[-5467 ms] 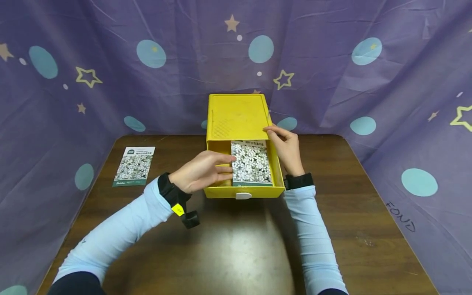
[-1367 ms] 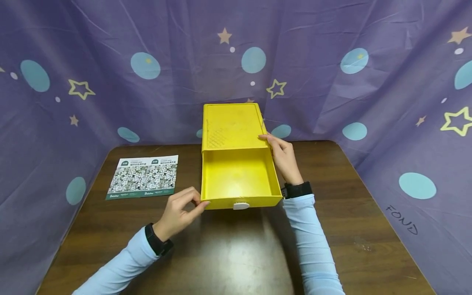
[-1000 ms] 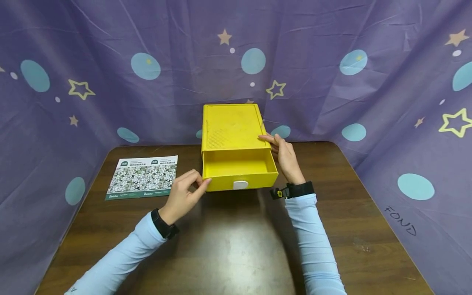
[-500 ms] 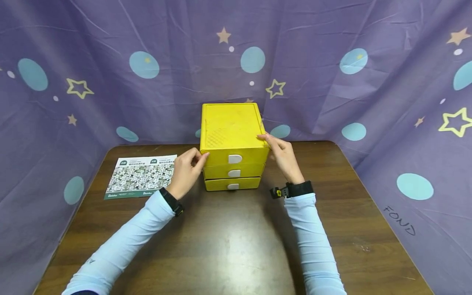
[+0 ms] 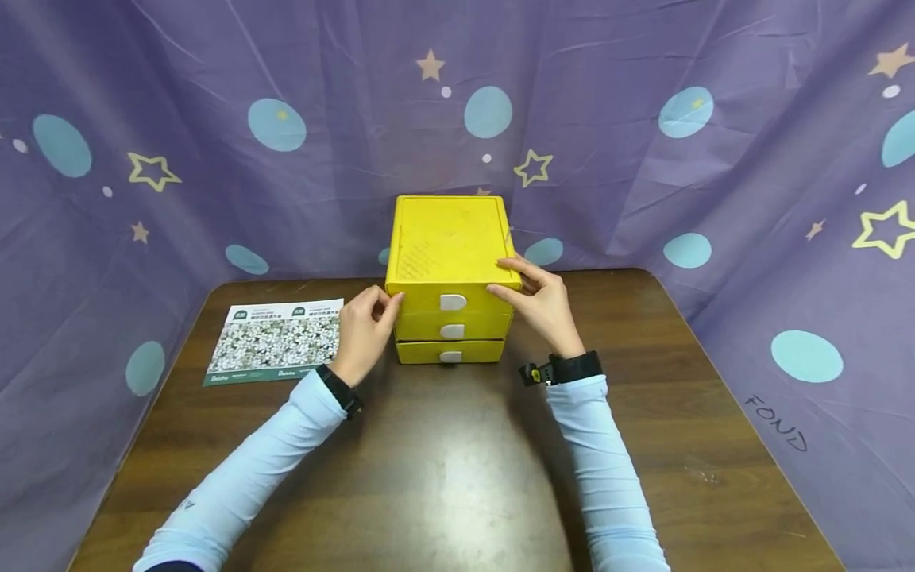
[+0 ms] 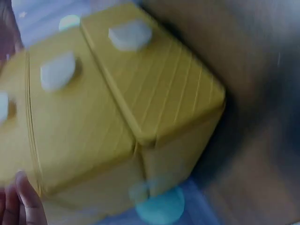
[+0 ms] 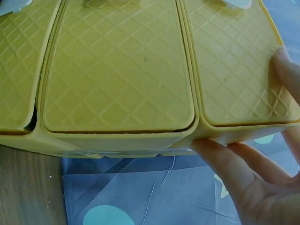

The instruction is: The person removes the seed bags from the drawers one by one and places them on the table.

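Brown wood-grain desk [image 5: 443, 477] carried two flower-print packets [image 5: 246, 345] side by side, left of the yellow drawer cabinet [image 5: 453, 258]. Left hand [image 5: 361, 330]: bent fingers touched the cabinet's left front corner; pinch not confirmed. Right hand [image 5: 545, 308] gripped the opposite corner. Three drawers [image 5: 418, 326] appeared pushed in; closing judged practically complete, hands not yet clear. Purple curtain [image 5: 600, 183] hung behind.

Head view bright, pale glare on table [image 5: 457, 477]; left wrist view hazy, blurred
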Tool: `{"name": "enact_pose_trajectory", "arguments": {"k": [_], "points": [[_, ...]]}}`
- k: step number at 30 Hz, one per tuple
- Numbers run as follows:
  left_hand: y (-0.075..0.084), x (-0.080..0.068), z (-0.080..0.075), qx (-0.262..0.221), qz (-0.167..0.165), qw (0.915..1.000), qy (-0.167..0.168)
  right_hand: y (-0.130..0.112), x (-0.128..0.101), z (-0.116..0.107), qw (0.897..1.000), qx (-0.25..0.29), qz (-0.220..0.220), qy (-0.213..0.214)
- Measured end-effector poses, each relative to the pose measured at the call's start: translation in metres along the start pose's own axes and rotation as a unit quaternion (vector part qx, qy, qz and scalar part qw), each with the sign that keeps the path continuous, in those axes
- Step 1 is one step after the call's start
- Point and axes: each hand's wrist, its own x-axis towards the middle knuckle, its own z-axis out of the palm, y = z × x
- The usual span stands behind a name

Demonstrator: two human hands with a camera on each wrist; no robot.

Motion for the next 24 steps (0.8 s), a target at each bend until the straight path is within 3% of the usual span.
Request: {"name": "enact_pose_trajectory", "arguments": {"k": [2, 4, 7, 9, 15, 24], "points": [[0.004, -0.013, 0.007, -0.012, 0.005, 0.9996, -0.024, 0.000, -0.001, 0.000, 1.000, -0.005, 0.000, -0.001], [0.008, -0.025, 0.016, -0.039, 0.003, 0.9965, -0.074, 0.000, -0.001, -0.001, 1.000, -0.009, 0.001, -0.004], [0.011, -0.038, 0.028, -0.084, -0.016, 0.9842, -0.155, 0.000, 0.000, -0.002, 1.000, -0.010, -0.001, -0.009], [0.012, -0.041, 0.035, -0.105, -0.037, 0.9766, -0.184, 0.000, 0.002, -0.001, 1.000, -0.012, -0.003, -0.011], [0.010, -0.041, 0.045, -0.123, -0.077, 0.9710, -0.190, 0.003, 0.007, -0.001, 1.000, -0.018, -0.008, -0.020], [0.011, -0.038, 0.046, -0.156, -0.107, 0.9597, -0.208, 0.007, 0.008, -0.006, 1.000, -0.008, -0.013, -0.021]]}}
